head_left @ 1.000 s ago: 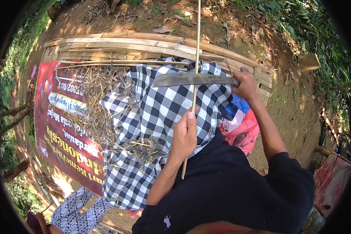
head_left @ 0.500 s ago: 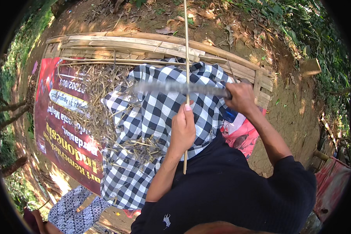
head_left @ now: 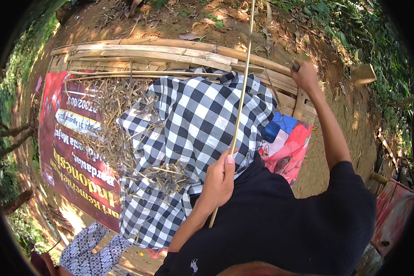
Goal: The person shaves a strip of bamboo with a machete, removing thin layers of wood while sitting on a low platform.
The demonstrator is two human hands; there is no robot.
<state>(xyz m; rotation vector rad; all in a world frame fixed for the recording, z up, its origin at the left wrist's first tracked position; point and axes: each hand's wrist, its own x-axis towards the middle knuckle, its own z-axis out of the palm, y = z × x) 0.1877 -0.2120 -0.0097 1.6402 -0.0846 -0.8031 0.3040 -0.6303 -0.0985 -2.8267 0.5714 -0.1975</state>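
Note:
My left hand (head_left: 220, 181) is closed round the lower part of a long, thin bamboo strip (head_left: 243, 92), which runs up past the far edge of the bench. In my right hand (head_left: 306, 77) is the dark handle of a machete (head_left: 276, 48), raised at the far right. Its blade is smeared by motion and reaches leftward near the strip's upper part; I cannot tell whether they touch. Black-and-white checked cloth (head_left: 198, 110) spreads over my lap beneath the strip. Thin shavings (head_left: 168, 177) lie in a heap on the cloth.
A bamboo slat bench (head_left: 147, 48) carries a red printed banner (head_left: 78, 184) strewn with more shavings. A dark blue object (head_left: 271, 132) lies right of the cloth. Another person's patterned garment (head_left: 89, 253) shows at lower left. A cut stump (head_left: 363, 74) stands at right.
My right hand has swung the machete up and away to the far right. My left hand has moved slightly down and right, and the strip now leans right at its far end.

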